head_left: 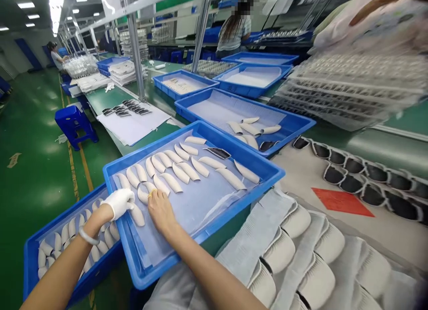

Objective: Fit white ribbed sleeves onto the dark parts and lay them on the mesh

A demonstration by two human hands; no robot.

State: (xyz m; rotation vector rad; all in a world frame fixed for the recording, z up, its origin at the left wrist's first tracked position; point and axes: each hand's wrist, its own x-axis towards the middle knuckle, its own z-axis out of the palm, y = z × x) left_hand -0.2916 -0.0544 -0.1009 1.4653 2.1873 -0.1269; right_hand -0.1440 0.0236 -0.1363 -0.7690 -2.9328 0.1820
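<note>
My left hand (120,204), in a white glove, is closed at the left rim of a blue tray (142,281). Its fingertips meet the top end of a cream curved piece (137,215), which they seem to pinch. Inside the tray, my bare right hand (162,211), a yellow band on one finger, has its fingers closed on another cream curved piece (143,195). Rows of similar ribbed pieces (172,183) lie on the tray's translucent liner, with one dark-faced piece (218,153) among them. The fingertips of both hands are partly hidden.
A lower blue tray (30,256) with more cream pieces stands at left. Beyond are another blue tray (301,125), white sheets (133,127) and a blue stool (75,122). At right lie large cream curved parts (316,279) and a red card (343,202). A co-worker (234,31) stands behind.
</note>
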